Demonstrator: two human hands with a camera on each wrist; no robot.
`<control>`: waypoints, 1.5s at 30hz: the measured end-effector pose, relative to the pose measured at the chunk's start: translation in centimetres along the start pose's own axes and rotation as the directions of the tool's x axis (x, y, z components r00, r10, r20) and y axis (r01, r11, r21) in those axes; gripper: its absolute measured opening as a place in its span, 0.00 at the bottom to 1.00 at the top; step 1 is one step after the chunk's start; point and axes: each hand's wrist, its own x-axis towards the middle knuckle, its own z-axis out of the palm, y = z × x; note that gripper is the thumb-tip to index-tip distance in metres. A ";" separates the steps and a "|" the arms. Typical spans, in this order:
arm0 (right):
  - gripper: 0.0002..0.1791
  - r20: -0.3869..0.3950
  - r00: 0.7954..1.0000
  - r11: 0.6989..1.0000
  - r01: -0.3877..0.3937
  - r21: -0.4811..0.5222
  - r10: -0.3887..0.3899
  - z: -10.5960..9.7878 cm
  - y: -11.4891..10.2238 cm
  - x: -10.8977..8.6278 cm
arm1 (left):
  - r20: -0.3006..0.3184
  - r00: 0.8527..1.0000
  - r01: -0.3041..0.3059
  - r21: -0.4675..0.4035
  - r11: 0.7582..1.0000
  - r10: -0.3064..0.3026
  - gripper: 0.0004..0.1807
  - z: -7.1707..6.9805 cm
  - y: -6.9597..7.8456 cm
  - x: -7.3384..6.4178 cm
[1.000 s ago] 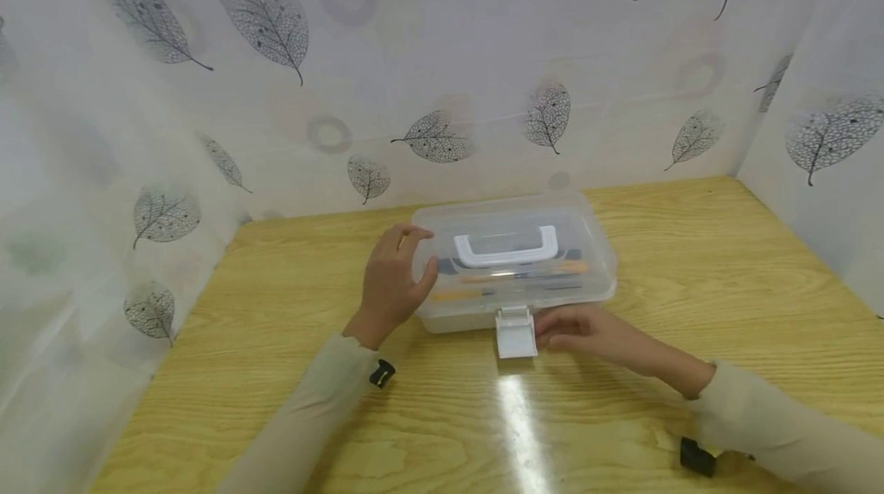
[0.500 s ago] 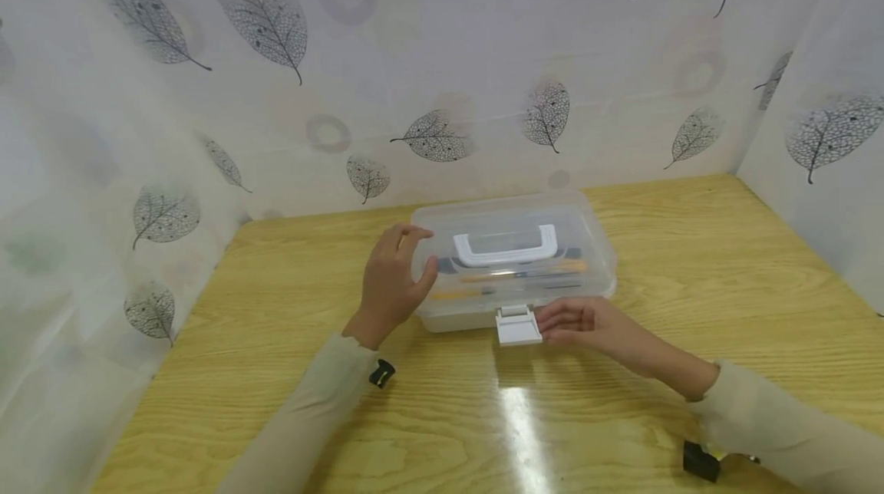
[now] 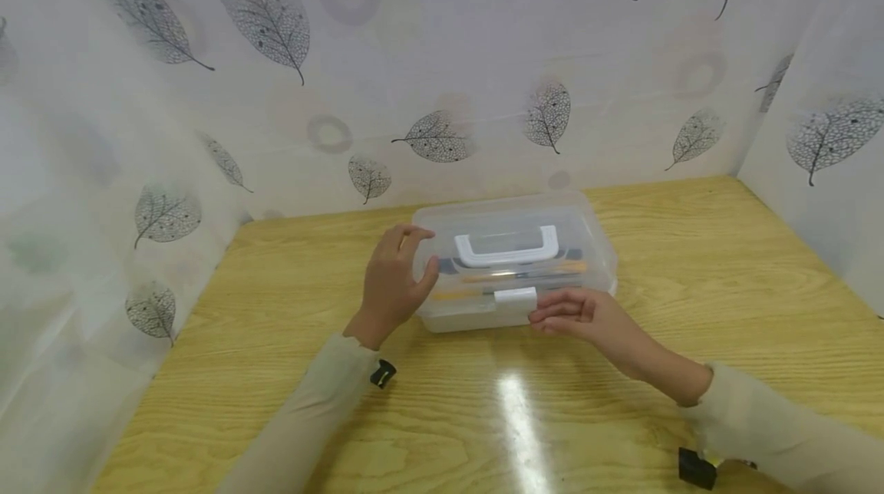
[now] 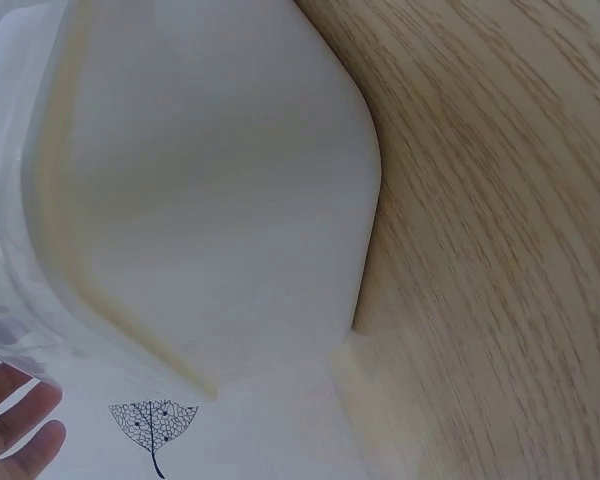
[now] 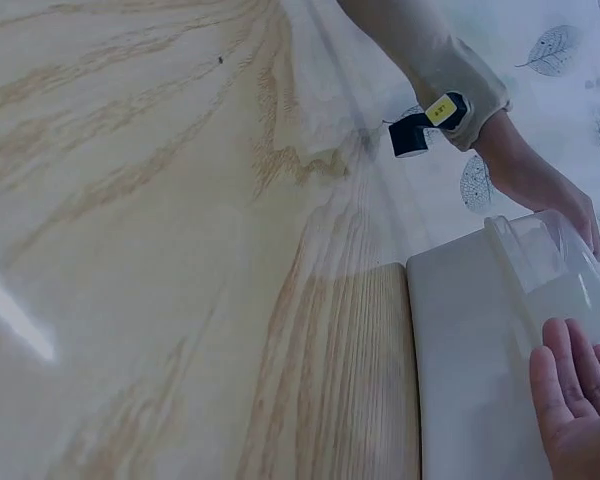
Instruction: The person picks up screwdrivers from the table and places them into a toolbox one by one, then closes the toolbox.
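A clear plastic storage box (image 3: 470, 319) with a white carry handle (image 3: 507, 257) stands on the table, its lid down. Orange and dark items show dimly through the lid. My left hand (image 3: 392, 279) rests on the box's left end, thumb near the front and fingers toward the back; its fingertips (image 4: 32, 425) show beside the lid edge in the left wrist view. At the front, the white latch (image 3: 515, 298) lies up against the lid rim. My right hand (image 3: 587, 317) touches the latch's right side; in the right wrist view its fingers (image 5: 570, 370) look nearly straight along the box front.
The wood-grain table (image 3: 290, 417) stretches around the box. A white leaf-patterned curtain (image 3: 442, 64) hangs behind it and along both sides. Each sleeve has a small black device (image 3: 696, 469) at the wrist.
The latch, which hung down and outward, has swung up flat against the box front. My right hand rose slightly with it. The left hand and the box stayed in place.
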 end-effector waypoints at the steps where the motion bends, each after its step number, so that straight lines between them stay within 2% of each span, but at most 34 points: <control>1: 0.22 0.001 1.000 1.000 0.024 -0.002 -0.024 0.0 0.0 -0.1 | 0.001 1.000 -0.001 0.000 1.000 0.001 0.16 0.0 0.0 0.0; 3: 0.22 0.011 0.996 0.996 0.087 0.000 -0.087 0.0 0.1 -0.1 | 0.003 1.000 0.000 -0.002 1.000 0.000 0.16 0.0 0.0 0.0; 5: 0.24 0.039 0.982 0.983 0.185 -0.014 -0.184 0.0 0.3 0.0 | 0.004 1.000 0.001 -0.005 1.000 -0.001 0.15 0.0 0.0 0.0; 8: 0.28 0.089 0.942 0.941 0.330 -0.069 -0.324 -0.1 0.4 0.2 | 0.005 1.000 0.004 -0.009 1.000 -0.004 0.15 -0.1 0.1 0.0; 10: 0.28 0.102 0.920 0.904 0.391 -0.173 -0.378 -0.1 0.4 0.4 | 0.007 1.000 0.007 -0.008 1.000 -0.007 0.16 -0.1 0.1 0.0; 11: 0.28 0.102 0.914 0.882 0.405 -0.240 -0.392 -0.1 0.4 0.4 | 0.007 1.000 0.008 -0.007 1.000 -0.008 0.16 0.0 0.1 0.0; 15: 0.24 0.081 0.912 0.796 0.393 -0.460 -0.403 0.1 0.2 0.4 | 0.012 1.000 0.010 -0.006 1.000 -0.010 0.16 -0.1 0.2 0.0; 18: 0.25 0.089 0.901 0.763 0.410 -0.500 -0.425 0.2 0.0 0.3 | 0.012 1.000 0.010 -0.008 1.000 -0.010 0.15 -0.1 0.3 0.0; 23: 0.26 0.108 0.886 0.747 0.441 -0.497 -0.451 0.3 -0.2 0.4 | 0.010 1.000 0.013 -0.008 1.000 -0.013 0.16 -0.1 0.3 -0.1; 32: 0.36 0.169 0.904 0.719 0.416 -0.557 -0.393 0.6 -0.4 0.3 | 0.010 1.000 0.014 -0.013 1.000 -0.014 0.16 0.2 0.1 -0.2; 35: 0.35 0.174 0.905 0.707 0.414 -0.573 -0.389 0.6 -0.4 0.2 | 0.009 1.000 0.011 -0.011 1.000 -0.011 0.16 0.3 0.0 -0.2; 45: 0.32 0.188 0.907 0.707 0.413 -0.574 -0.377 0.9 0.2 0.1 | 0.007 1.000 0.012 -0.009 1.000 -0.012 0.15 0.1 0.1 -0.2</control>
